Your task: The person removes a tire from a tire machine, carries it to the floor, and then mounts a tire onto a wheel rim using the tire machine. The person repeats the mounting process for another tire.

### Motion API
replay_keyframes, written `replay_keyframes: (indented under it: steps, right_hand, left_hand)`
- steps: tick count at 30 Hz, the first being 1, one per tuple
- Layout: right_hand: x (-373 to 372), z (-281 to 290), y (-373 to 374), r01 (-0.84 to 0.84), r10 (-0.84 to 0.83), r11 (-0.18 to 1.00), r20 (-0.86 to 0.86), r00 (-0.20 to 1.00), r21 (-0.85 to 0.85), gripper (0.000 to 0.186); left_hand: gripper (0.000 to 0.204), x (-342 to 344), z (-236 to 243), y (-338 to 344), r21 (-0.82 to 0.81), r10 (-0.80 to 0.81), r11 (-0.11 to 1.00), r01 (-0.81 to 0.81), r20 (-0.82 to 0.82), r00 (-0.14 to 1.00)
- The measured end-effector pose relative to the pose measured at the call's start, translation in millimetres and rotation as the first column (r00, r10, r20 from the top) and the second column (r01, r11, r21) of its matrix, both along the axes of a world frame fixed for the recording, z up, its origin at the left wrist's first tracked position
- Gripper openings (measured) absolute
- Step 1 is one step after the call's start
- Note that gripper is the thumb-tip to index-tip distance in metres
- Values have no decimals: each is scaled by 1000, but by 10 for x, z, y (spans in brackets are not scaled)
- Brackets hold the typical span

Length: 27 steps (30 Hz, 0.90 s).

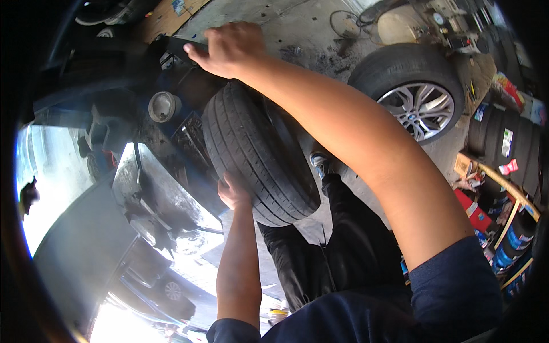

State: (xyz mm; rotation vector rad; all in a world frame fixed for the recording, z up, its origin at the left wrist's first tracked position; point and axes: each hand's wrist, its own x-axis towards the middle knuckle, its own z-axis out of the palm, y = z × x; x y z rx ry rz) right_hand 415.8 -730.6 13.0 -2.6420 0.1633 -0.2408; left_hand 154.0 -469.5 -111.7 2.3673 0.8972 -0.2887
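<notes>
A black tire (251, 148) with a grooved tread stands upright in front of my legs, leaning a little. My left hand (233, 193) holds it at the lower left of the tread, thumb up and the other fingers partly hidden. Farther off, above the tire, my right hand (231, 48) is closed round a black handle-like part (191, 46) of a dark machine, most of which lies in shadow. Between the machine and the tire sits a round pale metal cylinder (164, 107).
On the floor to the right lies a tire on a silver spoked wheel (414, 108). Behind it is a compressor with a tan tank (396, 27) and a gauge. More tires (503, 140) and a cluttered shelf (509, 228) line the right side. A shiny metal sheet (166, 200) is at left.
</notes>
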Motion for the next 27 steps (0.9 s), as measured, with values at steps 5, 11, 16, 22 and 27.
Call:
replay_keyframes:
  steps: [5,11,16,22,27]
  right_hand:
    - [-88,110,-47,-263,243,946,-122,962,-187,39]
    - [169,65,-137,-700,448,324,-548,706,-637,17]
    - [257,-26,-74,-562,251,424,-504,826,-710,15]
    - [337,55,-203,-540,330,369,-436,837,-756,12]
    - [927,150,-450,-595,321,224,-518,793,-772,16]
  left_hand:
    - [79,-64,21,-11,79,-6,997,3,41,999]
    - [80,-80,16,-117,126,-12,992,6,43,999]
    - [79,-20,135,-191,112,23,993,-23,-2,1000]
    - [70,64,394,-300,131,28,991,-27,-1,1000]
    - [69,163,411,-229,24,47,999,-49,47,998]
